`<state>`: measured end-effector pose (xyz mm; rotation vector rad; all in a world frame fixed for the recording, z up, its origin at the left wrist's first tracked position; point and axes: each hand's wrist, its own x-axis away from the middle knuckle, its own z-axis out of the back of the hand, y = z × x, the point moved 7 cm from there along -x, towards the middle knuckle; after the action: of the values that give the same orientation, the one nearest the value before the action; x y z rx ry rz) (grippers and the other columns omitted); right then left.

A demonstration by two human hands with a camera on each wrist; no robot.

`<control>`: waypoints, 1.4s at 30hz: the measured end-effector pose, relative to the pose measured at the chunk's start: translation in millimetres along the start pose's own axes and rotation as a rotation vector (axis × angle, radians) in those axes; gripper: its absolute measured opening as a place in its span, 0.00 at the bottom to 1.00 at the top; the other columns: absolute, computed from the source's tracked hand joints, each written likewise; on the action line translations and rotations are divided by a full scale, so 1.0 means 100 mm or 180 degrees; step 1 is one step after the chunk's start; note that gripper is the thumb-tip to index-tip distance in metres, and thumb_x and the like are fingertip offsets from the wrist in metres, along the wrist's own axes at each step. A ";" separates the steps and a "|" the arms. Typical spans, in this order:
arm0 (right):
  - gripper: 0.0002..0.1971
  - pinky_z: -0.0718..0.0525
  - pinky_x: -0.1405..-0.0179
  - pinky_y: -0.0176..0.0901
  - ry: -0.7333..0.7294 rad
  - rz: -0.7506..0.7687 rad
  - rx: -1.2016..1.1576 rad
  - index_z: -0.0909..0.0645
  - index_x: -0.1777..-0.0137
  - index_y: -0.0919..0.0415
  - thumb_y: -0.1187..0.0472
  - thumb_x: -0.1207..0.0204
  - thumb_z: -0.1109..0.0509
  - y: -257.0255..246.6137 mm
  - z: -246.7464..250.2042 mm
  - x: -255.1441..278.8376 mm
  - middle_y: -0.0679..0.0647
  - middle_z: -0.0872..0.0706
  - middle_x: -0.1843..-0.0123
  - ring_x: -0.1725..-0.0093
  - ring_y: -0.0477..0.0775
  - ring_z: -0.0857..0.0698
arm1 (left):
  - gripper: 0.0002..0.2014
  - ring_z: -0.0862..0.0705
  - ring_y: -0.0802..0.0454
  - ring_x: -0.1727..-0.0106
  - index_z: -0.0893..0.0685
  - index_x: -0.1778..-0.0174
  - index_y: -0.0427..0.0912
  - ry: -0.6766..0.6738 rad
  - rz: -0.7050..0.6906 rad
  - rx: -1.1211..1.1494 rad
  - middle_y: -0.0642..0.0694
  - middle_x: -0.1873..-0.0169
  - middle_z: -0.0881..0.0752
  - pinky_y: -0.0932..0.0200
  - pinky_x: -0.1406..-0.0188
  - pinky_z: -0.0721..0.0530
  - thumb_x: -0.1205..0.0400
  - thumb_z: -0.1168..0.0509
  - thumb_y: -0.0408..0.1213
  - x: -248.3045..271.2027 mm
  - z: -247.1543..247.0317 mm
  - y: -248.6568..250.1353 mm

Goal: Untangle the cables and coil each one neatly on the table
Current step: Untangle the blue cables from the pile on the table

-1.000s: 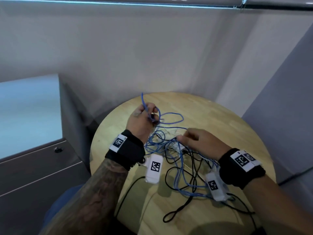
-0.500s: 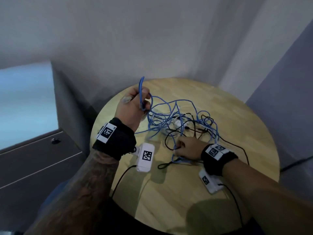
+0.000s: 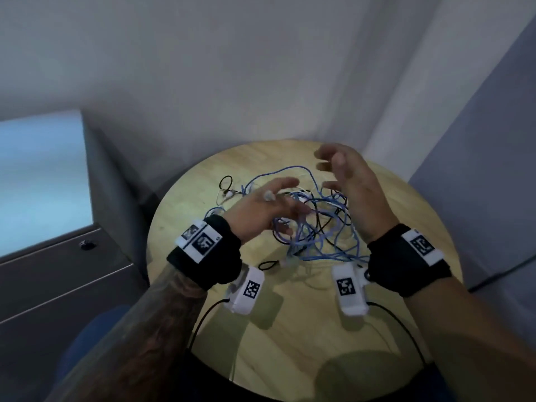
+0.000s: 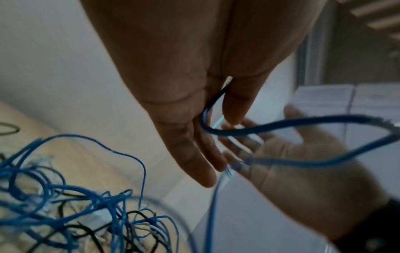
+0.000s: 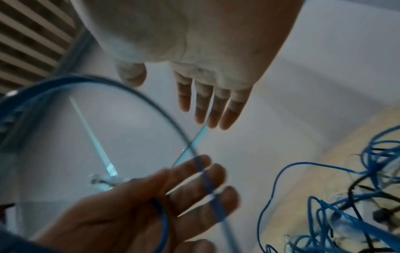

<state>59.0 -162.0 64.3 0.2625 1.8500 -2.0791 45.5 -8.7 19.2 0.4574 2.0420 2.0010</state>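
Note:
A tangle (image 3: 316, 227) of blue, black and white cables lies in the middle of the round wooden table (image 3: 290, 329). My left hand (image 3: 287, 195) hovers over it with straight fingers. It pinches the blue cable (image 4: 281, 126) between thumb and palm. A strand of that cable (image 5: 207, 184) crosses the fingers of the left hand (image 5: 184, 193), and its clear plug (image 3: 268, 195) sticks up beside the thumb. My right hand (image 3: 333, 169) is raised at the tangle's far right, fingers spread, palm facing the left hand, holding nothing.
A grey cabinet (image 3: 58, 271) with a lock stands left of the table. Walls meet in a corner just behind it, and a grey panel (image 3: 493, 169) rises at the right. White tagged modules (image 3: 246, 290) hang under both wrists, and black leads (image 3: 203, 323) trail off the near edge.
My right hand has lifted off the tangle and spread open above it. My left hand has gone from a fist around the blue cable to straight fingers and moved right, toward the centre.

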 end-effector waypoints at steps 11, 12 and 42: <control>0.14 0.16 0.46 0.65 -0.2027 -0.1259 0.0002 0.12 0.43 0.65 0.54 0.18 0.29 0.36 -0.46 0.47 0.63 0.11 0.67 0.64 0.62 0.10 | 0.22 0.32 0.51 0.76 0.14 0.50 0.43 0.0890 -0.0533 -0.1130 0.46 0.78 0.28 0.59 0.73 0.32 0.11 0.50 0.52 0.02 0.25 0.10; 0.16 0.17 0.51 0.62 -0.2089 -0.1360 -0.0148 0.12 0.43 0.66 0.52 0.19 0.30 0.34 -0.47 0.48 0.60 0.15 0.71 0.71 0.58 0.14 | 0.24 0.32 0.53 0.77 0.14 0.51 0.44 0.0908 -0.0456 -0.1153 0.50 0.79 0.29 0.58 0.73 0.31 0.12 0.50 0.55 0.01 0.29 0.07; 0.09 0.22 0.69 0.44 0.1271 -0.0167 0.0564 0.27 0.58 0.44 0.56 0.18 0.33 0.26 0.47 0.00 0.47 0.25 0.68 0.74 0.48 0.26 | 0.12 0.12 0.60 0.63 0.14 0.39 0.38 0.0115 -0.0106 -0.0824 0.47 0.56 0.08 0.70 0.62 0.20 0.16 0.36 0.26 -0.04 -0.15 -0.32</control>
<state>72.8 -211.2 46.4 0.7281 1.8971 -2.3650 41.5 -24.6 -12.1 0.3339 1.7620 2.2269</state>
